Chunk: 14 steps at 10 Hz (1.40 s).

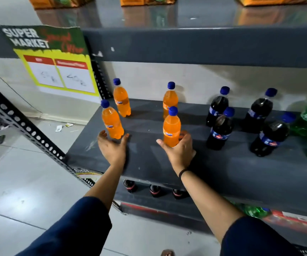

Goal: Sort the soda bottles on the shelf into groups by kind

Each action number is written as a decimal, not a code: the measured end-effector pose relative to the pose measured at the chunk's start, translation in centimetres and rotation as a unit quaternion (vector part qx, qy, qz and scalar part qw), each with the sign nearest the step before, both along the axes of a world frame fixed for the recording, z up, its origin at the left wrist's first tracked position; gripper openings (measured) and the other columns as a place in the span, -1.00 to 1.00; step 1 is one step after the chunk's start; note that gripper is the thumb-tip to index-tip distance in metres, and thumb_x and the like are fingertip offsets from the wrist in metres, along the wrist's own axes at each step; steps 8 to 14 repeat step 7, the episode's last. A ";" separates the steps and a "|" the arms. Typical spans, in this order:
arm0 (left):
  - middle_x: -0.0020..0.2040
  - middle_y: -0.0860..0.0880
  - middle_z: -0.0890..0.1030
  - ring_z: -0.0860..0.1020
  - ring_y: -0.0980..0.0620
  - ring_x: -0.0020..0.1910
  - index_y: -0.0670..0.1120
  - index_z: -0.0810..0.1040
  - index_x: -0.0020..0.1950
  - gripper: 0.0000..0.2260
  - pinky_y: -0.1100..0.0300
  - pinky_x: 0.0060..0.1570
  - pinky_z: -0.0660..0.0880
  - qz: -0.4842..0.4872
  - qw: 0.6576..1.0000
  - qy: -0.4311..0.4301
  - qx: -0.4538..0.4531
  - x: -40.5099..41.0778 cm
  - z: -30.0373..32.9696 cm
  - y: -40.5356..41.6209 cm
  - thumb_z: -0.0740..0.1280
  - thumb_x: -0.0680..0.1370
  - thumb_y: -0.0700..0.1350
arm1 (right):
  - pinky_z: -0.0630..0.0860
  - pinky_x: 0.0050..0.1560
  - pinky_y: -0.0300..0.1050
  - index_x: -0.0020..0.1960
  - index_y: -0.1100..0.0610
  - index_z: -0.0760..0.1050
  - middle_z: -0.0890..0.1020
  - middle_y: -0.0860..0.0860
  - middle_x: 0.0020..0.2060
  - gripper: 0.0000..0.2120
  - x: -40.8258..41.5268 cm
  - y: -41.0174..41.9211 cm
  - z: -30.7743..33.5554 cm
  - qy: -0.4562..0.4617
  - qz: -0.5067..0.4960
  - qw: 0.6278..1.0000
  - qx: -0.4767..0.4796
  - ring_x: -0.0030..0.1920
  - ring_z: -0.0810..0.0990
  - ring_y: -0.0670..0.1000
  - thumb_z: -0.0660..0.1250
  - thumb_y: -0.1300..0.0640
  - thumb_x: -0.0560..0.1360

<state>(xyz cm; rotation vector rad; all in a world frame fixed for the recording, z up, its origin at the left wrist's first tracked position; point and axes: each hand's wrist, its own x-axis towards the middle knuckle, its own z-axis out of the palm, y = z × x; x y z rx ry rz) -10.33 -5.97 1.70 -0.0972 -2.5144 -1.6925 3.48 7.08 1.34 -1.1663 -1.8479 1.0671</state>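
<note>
My right hand (179,150) is wrapped round the base of the front orange bottle (171,129) at mid-shelf (213,163). My left hand (112,147) is spread and empty, fingers just beside the base of the left-front orange bottle (112,121); contact unclear. Two more orange ones stand behind; four dark cola bottles (220,130) are grouped to the right, green ones at the far edge. Full bottles likely weighty, stiff, smooth-sided. I'd grip low on the waist, keeping them upright.
</note>
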 end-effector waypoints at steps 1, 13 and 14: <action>0.20 -0.19 0.52 0.47 -0.22 0.20 -0.12 0.32 0.24 -0.30 -0.13 0.18 0.43 0.019 1.000 0.000 -0.021 -1.0 0.0 0.4 0.52 0.24 0.12 | 0.36 0.12 0.14 0.12 0.11 0.36 0.56 0.08 0.06 -0.32 -0.5 0.1 -0.1 -0.010 -0.028 1.000 -0.006 0.12 0.54 0.15 0.52 -0.22 0.19; 0.26 -0.22 0.48 0.35 -0.25 0.30 -0.18 0.36 0.31 -0.49 -0.10 0.28 0.27 0.012 0.995 0.059 -0.075 3.8 -0.4 1.4 0.38 0.45 0.01 | 0.48 0.17 0.00 0.30 0.12 0.36 0.50 0.09 0.20 -0.43 3.5 -0.6 -0.9 0.080 0.039 0.995 0.044 0.14 0.49 0.03 0.45 -0.03 0.38; 0.26 -0.22 0.48 0.35 -0.25 0.30 -0.18 0.36 0.31 -0.49 -0.10 0.28 0.27 0.012 0.995 0.059 -0.075 3.8 -0.4 1.4 0.38 0.45 0.01 | 0.48 0.17 0.00 0.30 0.12 0.36 0.50 0.09 0.20 -0.43 3.5 -0.6 -0.9 0.080 0.039 0.995 0.044 0.14 0.49 0.03 0.45 -0.03 0.38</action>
